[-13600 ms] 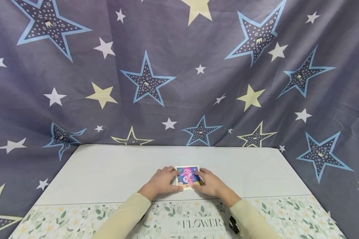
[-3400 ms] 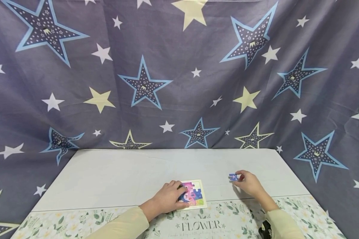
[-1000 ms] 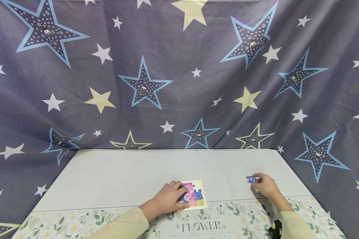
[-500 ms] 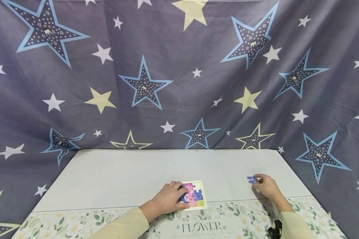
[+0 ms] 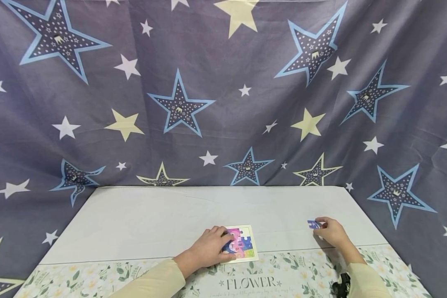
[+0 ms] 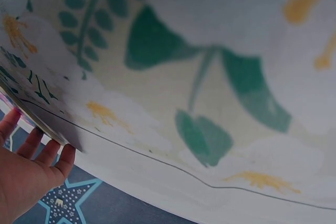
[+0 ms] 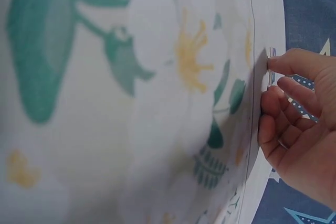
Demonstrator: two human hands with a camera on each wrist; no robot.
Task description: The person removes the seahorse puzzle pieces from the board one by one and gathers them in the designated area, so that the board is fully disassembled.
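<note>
Puzzle (image 5: 247, 244) lay on the worktop (image 5: 152, 223), its left side gripped by my left hand (image 5: 207, 247); my right hand (image 5: 330, 231) pinched a blue piece (image 5: 312, 224) well apart from it. From afar, I judged this as setting the piece aside, calling next for a gentle, flat release.

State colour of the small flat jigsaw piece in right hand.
Jigsaw piece: mostly blue, with pale marking; best in head view.

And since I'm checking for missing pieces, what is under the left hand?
The left part of the puzzle is under the left hand. Right of it, pink and blue artwork and a white gap show; what the hand covers cannot be seen, so other gaps can't be ruled out.
</note>
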